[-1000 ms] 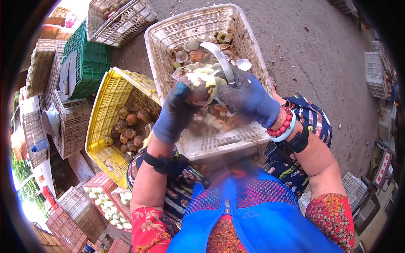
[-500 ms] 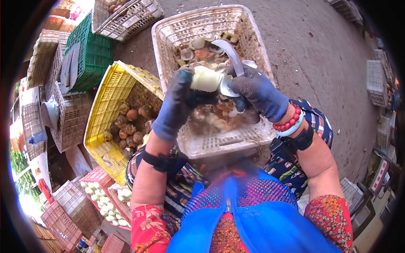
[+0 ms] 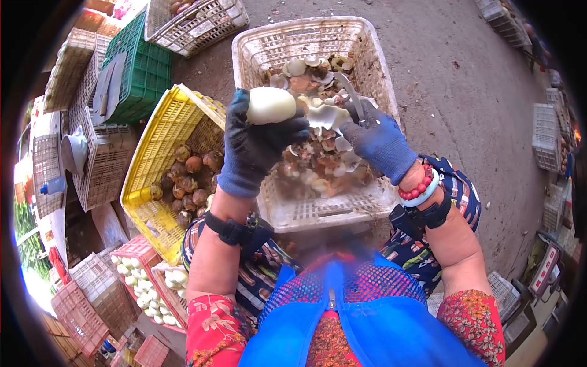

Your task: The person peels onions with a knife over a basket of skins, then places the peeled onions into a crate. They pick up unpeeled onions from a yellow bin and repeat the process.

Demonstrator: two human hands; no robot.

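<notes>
A smooth, pale, peeled vegetable [image 3: 272, 105] sits in the grip of my left hand [image 3: 247, 144], which wears a dark blue glove. My right hand [image 3: 380, 144], gloved the same way, is closed around a knife whose curved blade [image 3: 350, 92] points up and to the left. A broad curl of white peel [image 3: 328, 117] hangs by the fingertips of the right hand, apart from the vegetable. Both hands are over a dirty white plastic crate [image 3: 327, 219]. Inside it lies a heap of peel scraps [image 3: 318, 174], whitish and brown.
To the left, a tilted yellow crate [image 3: 145, 165] holds several round brown vegetables [image 3: 194, 164]. A pink crate [image 3: 136, 249] near my left elbow contains pale peeled pieces [image 3: 147, 284]. Behind stand a green crate [image 3: 150, 73] and stacked crates. Grey pavement [image 3: 452, 98] stretches to the right.
My hands have moved apart: the left shifted left with the vegetable, turning it, and the right moved slightly right with the knife. The peel has come away from the vegetable.
</notes>
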